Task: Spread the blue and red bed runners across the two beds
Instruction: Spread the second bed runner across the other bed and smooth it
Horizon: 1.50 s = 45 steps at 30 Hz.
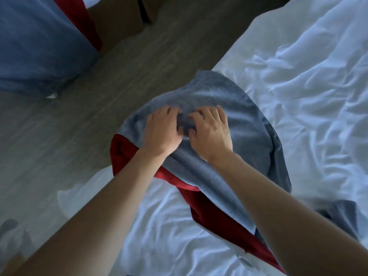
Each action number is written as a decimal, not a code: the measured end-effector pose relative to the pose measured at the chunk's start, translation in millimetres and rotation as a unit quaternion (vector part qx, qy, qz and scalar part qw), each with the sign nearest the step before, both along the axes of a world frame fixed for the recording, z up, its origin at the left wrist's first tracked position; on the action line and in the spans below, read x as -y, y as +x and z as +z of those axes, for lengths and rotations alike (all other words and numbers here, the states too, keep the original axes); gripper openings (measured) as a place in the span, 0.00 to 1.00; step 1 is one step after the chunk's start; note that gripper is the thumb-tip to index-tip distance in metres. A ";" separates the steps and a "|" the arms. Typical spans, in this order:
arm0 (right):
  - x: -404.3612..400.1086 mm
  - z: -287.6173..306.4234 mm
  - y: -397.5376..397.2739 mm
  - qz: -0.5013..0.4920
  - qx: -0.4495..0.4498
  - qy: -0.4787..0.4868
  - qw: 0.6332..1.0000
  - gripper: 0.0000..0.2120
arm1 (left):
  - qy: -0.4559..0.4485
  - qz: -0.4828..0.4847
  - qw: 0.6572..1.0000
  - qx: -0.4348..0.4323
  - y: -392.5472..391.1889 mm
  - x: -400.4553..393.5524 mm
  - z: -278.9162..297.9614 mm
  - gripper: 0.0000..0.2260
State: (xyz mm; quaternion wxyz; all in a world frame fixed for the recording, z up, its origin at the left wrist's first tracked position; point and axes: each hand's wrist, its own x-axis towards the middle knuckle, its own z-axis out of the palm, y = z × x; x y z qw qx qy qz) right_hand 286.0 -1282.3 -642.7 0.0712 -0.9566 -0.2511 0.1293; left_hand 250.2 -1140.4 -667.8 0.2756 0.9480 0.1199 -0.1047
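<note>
A blue and red bed runner (229,108) lies bunched over the corner of the near bed (298,76), blue side up with a red edge showing at its left and lower side. My left hand (161,130) and my right hand (211,130) sit side by side on the blue cloth, fingers curled and gripping a fold between them. At the top left a second blue and red runner (35,46) hangs over the side of the other bed.
A strip of grey-brown floor (89,126) runs between the two beds. A brown piece of furniture (123,14) stands at the top, past the far bed. The near bed's white sheet is wrinkled.
</note>
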 end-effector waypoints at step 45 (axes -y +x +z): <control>435.8 57.3 -276.5 -0.565 -0.035 -0.149 0.811 0.20 | -0.015 -0.442 0.877 0.185 -142.5 432.8 87.7 0.13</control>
